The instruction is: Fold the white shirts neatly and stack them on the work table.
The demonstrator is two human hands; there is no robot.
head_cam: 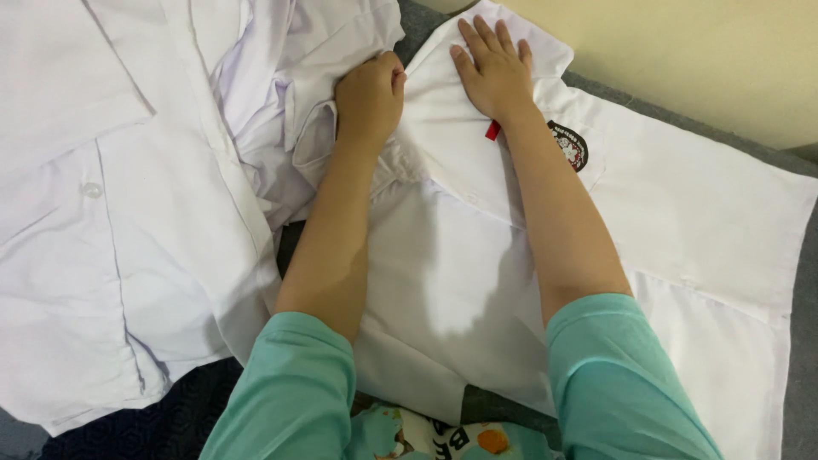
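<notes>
A white shirt (682, 204) lies spread flat under my arms, with a round dark badge (569, 143) on its chest and a small red tag (492, 129) near the collar. My right hand (492, 70) presses flat on the shirt's collar area, fingers apart and pointing away from me. My left hand (370, 95) is closed in a fist around a bunched fold of white cloth at the shirt's left edge. Both arms wear teal sleeves.
A second white buttoned shirt (119, 213) lies rumpled at the left, partly over the first. A grey surface (801, 358) shows at the right edge, a cream wall (699, 51) beyond, dark patterned cloth (170, 417) at the bottom left.
</notes>
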